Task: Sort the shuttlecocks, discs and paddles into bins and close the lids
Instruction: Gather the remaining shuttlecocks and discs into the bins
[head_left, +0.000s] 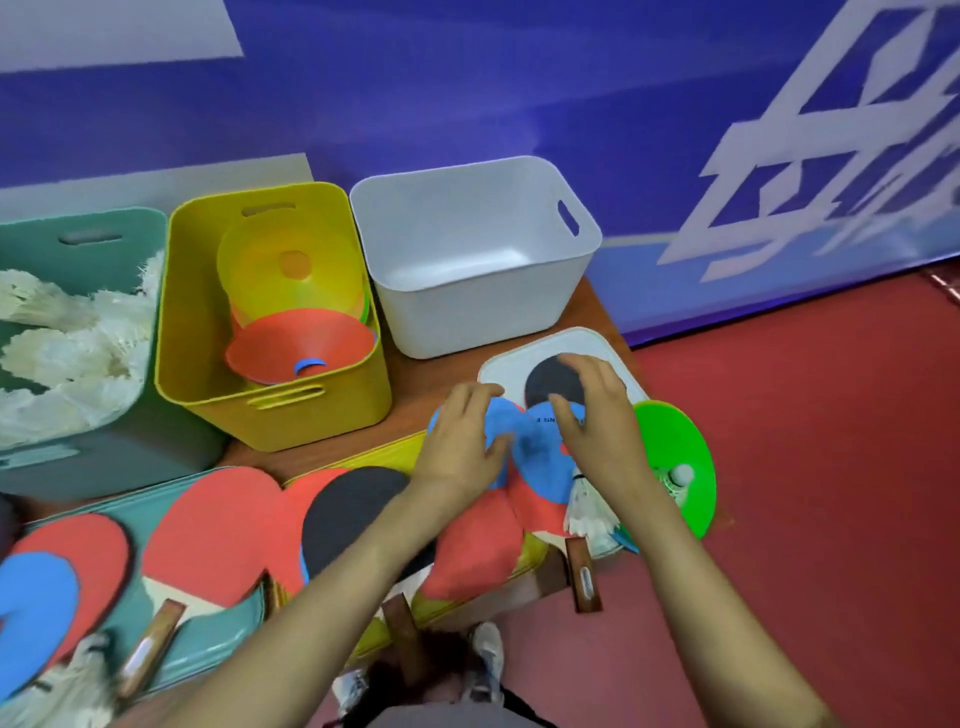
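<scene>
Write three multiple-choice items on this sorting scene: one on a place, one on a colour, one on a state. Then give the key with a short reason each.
1. Where do the orange and yellow discs lie?
A. in the yellow bin
B. in the white bin
C. on the floor

2. What colour is the disc at the table's right edge?
A. orange
B. green
C. blue

3. What state is the white bin in?
A. shut with a lid
B. full of paddles
C. open and empty

Key:
1 A: the discs are stacked inside the yellow bin.
2 B: the green disc lies beside the right hand.
3 C: the white bin shows a bare bottom, and a white lid lies on the table in front.
</scene>
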